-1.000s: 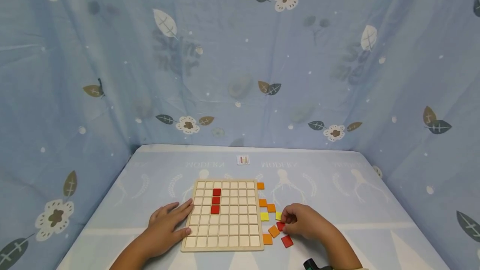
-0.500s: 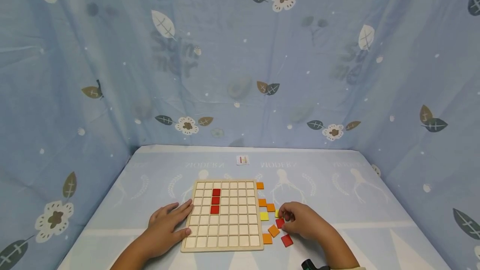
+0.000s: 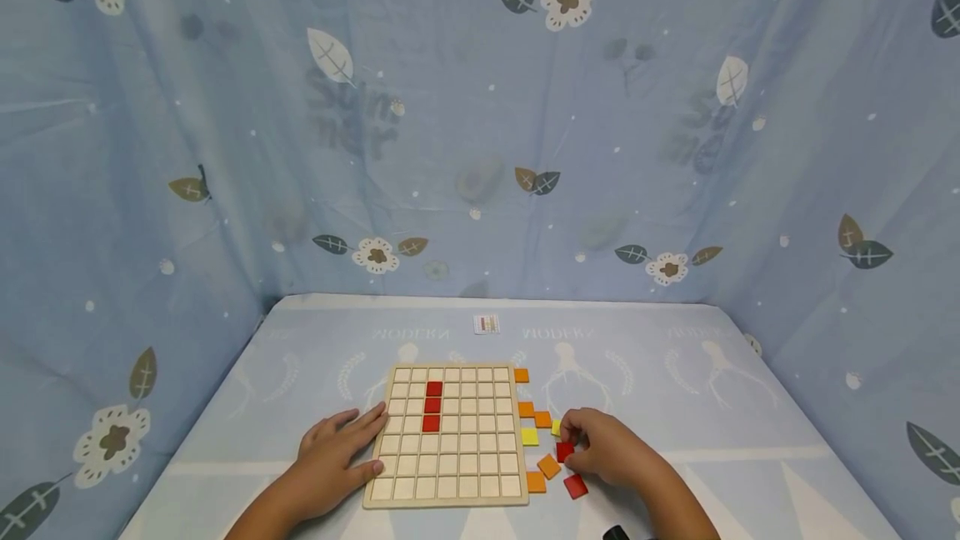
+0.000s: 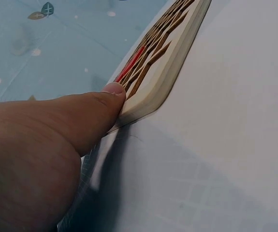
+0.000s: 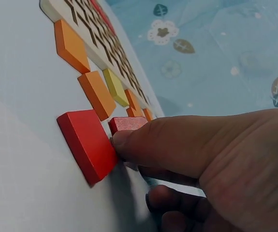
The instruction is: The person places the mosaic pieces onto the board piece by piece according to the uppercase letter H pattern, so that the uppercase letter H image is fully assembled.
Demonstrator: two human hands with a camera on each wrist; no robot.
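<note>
Pinching a red tile (image 5: 129,123) in the grip of the right hand (image 3: 606,444), right of the grid board (image 3: 458,445); cannot tell whether lifted off the counter (image 3: 750,415). Cannot make out the fingertips behind the thumb in the right wrist view, nor more than a corner of the yellow tile (image 3: 556,427) beside the knuckles. Resting the left hand (image 3: 336,458), grip spread, along the board's left edge. Cannot identify the dark object (image 3: 616,532) cut off below.
</note>
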